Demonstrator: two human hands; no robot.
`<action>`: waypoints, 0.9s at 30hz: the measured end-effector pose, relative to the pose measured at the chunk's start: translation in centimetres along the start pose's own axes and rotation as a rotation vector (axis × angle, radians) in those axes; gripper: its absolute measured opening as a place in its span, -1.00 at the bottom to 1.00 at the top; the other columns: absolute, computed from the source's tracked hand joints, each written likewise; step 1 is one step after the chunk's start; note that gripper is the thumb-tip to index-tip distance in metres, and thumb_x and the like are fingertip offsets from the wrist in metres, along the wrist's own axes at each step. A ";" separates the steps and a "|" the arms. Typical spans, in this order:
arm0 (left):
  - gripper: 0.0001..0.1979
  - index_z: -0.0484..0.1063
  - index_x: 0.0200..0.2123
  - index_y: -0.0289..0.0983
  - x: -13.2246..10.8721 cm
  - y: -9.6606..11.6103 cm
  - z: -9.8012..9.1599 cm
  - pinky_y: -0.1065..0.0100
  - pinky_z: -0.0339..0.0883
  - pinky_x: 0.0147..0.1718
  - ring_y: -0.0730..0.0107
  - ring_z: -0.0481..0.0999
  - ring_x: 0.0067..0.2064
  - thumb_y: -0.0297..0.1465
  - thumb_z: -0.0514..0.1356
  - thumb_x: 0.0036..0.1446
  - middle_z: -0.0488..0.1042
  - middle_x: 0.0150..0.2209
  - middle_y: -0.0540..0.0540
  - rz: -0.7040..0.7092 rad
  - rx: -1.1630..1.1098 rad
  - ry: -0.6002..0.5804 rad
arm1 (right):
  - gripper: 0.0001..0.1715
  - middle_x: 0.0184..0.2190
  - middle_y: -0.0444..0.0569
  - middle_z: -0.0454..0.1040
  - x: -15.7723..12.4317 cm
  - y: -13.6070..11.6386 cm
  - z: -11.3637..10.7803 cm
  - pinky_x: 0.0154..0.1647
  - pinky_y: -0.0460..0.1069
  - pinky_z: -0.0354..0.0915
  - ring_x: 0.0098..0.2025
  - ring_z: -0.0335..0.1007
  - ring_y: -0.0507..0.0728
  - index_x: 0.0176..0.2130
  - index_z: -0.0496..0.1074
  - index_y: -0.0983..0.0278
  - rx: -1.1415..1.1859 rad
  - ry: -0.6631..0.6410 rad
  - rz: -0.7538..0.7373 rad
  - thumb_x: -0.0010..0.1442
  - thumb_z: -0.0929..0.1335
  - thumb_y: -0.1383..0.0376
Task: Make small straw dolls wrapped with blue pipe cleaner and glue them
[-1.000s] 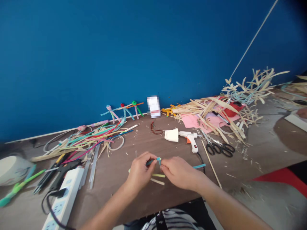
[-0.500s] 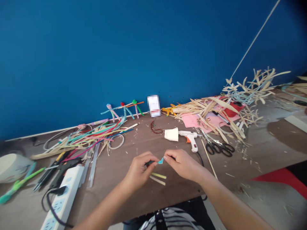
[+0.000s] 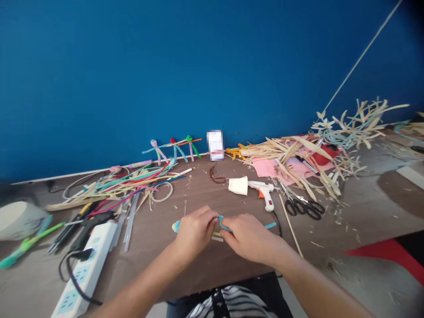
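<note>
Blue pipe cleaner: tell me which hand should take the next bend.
Probably the right hand: its fingers sit against the arch of the blue pipe cleaner, with a blue end showing beyond them. The left hand lies on the arch's other side.

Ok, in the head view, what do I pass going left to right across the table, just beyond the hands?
Bundle of coloured strips, string of brown beads, white paper cup, hot glue gun, black-handled scissors
</note>
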State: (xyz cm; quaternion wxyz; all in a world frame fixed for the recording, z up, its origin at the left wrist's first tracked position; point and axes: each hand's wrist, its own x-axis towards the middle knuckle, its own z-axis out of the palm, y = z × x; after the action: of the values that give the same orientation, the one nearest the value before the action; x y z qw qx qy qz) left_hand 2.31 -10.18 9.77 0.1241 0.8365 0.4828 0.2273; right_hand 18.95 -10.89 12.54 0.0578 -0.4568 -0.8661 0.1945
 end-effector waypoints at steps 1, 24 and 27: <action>-0.79 0.39 -0.42 -0.27 0.0 0.0 0.0 0.48 0.13 -0.50 0.46 0.34 -0.44 -0.47 -0.03 0.09 0.36 -0.49 -0.04 0.033 0.035 -0.026 | -0.74 -0.51 -0.04 0.43 0.1 0.1 -0.3 -0.49 -0.07 -0.09 -0.47 0.28 0.07 -0.42 0.36 0.30 0.001 0.009 -0.007 0.15 0.17 0.26; -0.85 0.39 -0.44 -0.26 0.8 -0.8 1.8 0.46 0.13 -0.45 0.42 0.36 -0.41 -0.50 0.02 0.02 0.39 -0.47 -0.03 -0.124 -0.097 -0.050 | -0.80 -0.54 -0.06 0.41 1.3 1.9 1.8 -0.49 -0.09 -0.06 -0.49 0.25 0.04 -0.44 0.36 0.28 0.138 0.086 0.022 0.10 0.20 0.31; -0.85 0.39 -0.44 -0.26 0.9 -0.6 1.6 0.46 0.12 -0.46 0.43 0.35 -0.42 -0.50 0.03 0.02 0.38 -0.47 -0.02 -0.068 -0.113 -0.101 | -0.81 -0.54 -0.10 0.40 1.7 3.0 1.0 -0.47 -0.10 -0.02 -0.47 0.25 0.03 -0.44 0.37 0.27 0.201 0.130 0.032 0.10 0.20 0.32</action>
State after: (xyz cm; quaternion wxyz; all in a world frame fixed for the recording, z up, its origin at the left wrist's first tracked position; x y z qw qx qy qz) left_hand 3.04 -9.07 8.37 0.2029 0.8218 0.4903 0.2076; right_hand 19.95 -8.27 10.35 0.1563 -0.4740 -0.8293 0.2515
